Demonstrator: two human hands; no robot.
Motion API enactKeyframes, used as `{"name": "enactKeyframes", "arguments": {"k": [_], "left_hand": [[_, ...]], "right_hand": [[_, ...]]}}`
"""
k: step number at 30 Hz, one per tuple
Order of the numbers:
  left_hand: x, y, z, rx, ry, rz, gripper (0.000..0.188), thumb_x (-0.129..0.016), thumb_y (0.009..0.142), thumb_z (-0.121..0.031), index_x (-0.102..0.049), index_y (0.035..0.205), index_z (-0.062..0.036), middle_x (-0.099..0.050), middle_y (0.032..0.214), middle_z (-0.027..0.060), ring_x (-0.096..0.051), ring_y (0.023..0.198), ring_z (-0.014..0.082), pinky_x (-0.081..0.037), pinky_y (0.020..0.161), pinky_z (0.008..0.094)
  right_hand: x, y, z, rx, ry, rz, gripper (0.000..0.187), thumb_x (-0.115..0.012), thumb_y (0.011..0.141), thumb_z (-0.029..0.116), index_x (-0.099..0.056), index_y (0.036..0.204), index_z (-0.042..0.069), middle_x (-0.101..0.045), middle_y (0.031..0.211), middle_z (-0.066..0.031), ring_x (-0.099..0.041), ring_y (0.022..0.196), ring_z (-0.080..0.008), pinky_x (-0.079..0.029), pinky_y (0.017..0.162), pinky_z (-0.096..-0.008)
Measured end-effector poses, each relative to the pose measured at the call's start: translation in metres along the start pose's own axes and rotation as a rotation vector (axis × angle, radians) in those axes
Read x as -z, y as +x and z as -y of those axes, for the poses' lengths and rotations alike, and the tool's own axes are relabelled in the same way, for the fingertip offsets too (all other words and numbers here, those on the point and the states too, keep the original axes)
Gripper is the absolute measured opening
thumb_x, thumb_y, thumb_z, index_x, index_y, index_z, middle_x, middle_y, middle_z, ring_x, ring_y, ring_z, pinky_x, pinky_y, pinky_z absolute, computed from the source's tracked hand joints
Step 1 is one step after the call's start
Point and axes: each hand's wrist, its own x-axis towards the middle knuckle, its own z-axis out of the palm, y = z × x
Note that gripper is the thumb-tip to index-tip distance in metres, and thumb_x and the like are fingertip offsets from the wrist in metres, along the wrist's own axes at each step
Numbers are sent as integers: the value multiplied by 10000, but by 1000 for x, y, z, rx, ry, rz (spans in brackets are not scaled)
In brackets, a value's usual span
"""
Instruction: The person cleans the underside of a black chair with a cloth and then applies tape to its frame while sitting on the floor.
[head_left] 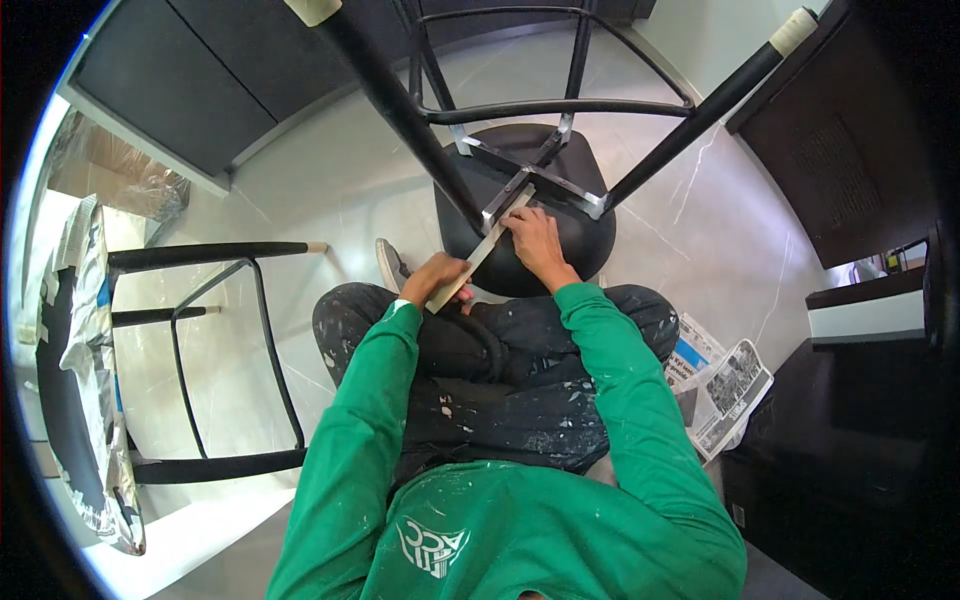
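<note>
A pale beige strip of masking tape (480, 252) runs slantwise from the metal cross bracket under an upturned black stool (455, 215) down toward my lap. My left hand (435, 278) is closed on the lower part of the strip, its fingers partly hidden. Higher up, my right hand (537, 243) pinches the strip close to the bracket (535, 181), fingertips bent over it. The stool's round-cornered black seat (585, 240) lies on the floor in front of my knees, its legs pointing up and away. Pale wrapping covers the leg tips.
At the left a second black stool (210, 468) lies on its side, its seat partly wrapped in torn covering. Newspaper sheets (735, 400) lie by my right knee. Dark cabinets (180, 90) stand at the back left, and a plastic-wrapped box (120, 175) sits beyond the second stool.
</note>
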Motion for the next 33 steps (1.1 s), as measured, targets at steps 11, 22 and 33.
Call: {"name": "enactKeyframes", "arguments": {"k": [11, 22, 33], "left_hand": [[1, 12, 1, 66, 4, 40, 405, -550, 983, -294, -647, 1009, 98, -738, 832, 202, -713, 600, 236, -585, 555, 332], [2, 18, -9, 105, 179, 71, 371, -530, 1006, -305, -661, 1010, 42, -742, 835, 162, -706, 615, 215, -590, 577, 334], [10, 21, -1, 143, 68, 126, 340, -503, 1006, -291, -659, 983, 10, -743, 839, 134, -702, 609, 205, -594, 583, 336]], "right_hand": [[7, 0, 5, -10, -30, 117, 300, -568, 869, 95, -742, 1102, 168, -616, 1155, -100, -557, 1113, -301, -427, 924, -476], [5, -1, 6, 37, -80, 145, 336, -555, 867, 85, -706, 1159, 157, -595, 1188, -97, -553, 1139, -307, -431, 946, -482], [4, -6, 18, -25, 79, 153, 277, -521, 900, 85, -675, 1126, 130, -606, 1209, -99, -543, 1223, -339, -377, 1071, -627]]}}
